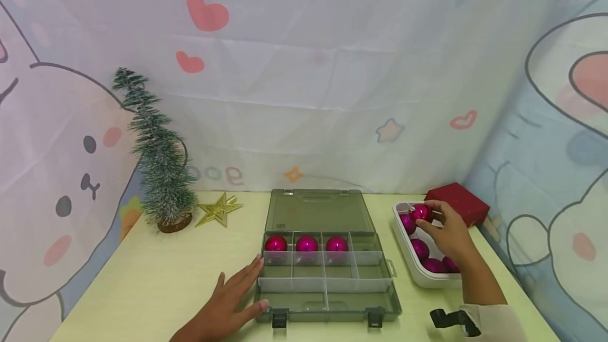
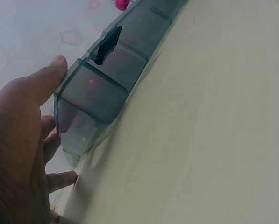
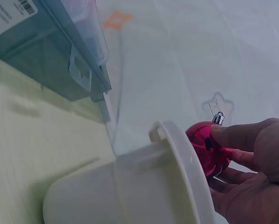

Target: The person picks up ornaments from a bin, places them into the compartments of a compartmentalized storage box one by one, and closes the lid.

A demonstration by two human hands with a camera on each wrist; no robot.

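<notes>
Head view: near the surface's [image 1: 128, 278] right edge, the right hand [image 1: 446, 231] pinches a shiny ball [image 1: 421, 211] at the white tub's [image 1: 429, 278] far end — apparently the taking-out step. Left wrist: the left hand [image 2: 17, 126], loosely extended, touches the box [image 2: 92, 93]. Right wrist: ball beside the rim — next likely calls for lifting clear

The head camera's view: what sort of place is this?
Probably a staged indoor tabletop corner, though the room beyond is hidden: a pale table backed by cartoon-printed hangings, with a small artificial tree standing on it.
</notes>
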